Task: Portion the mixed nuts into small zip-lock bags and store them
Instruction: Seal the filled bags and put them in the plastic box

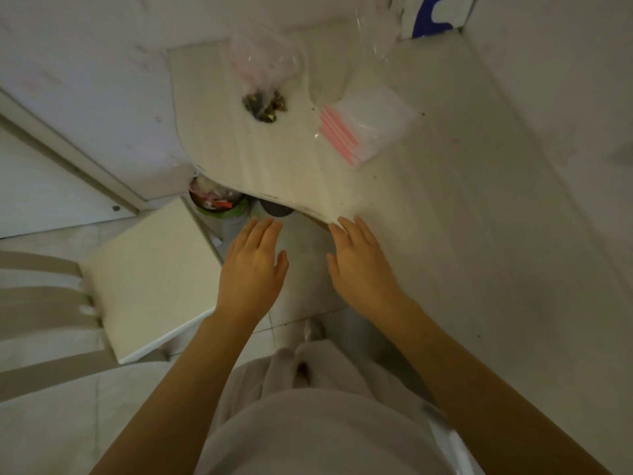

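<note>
A clear bag of mixed nuts (pixel 265 97) lies on the white table (pixel 428 217) near its far left side, the dark nuts bunched at the near end. To its right rests a stack of small zip-lock bags (pixel 366 128) with pink seal strips. A larger clear plastic bag (pixel 373 32) stands behind them. My left hand (pixel 251 269) hovers, fingers straight, in front of the table's near edge and holds nothing. My right hand (pixel 363 265) reaches with straight fingers to the table's near edge; its fingertips are at the edge.
A white chair (pixel 150 279) stands to the left of me. Under the table sit a green-rimmed bin (pixel 219 200) full of scraps and a dark round thing (pixel 275 209). A wall runs along the right side and the back.
</note>
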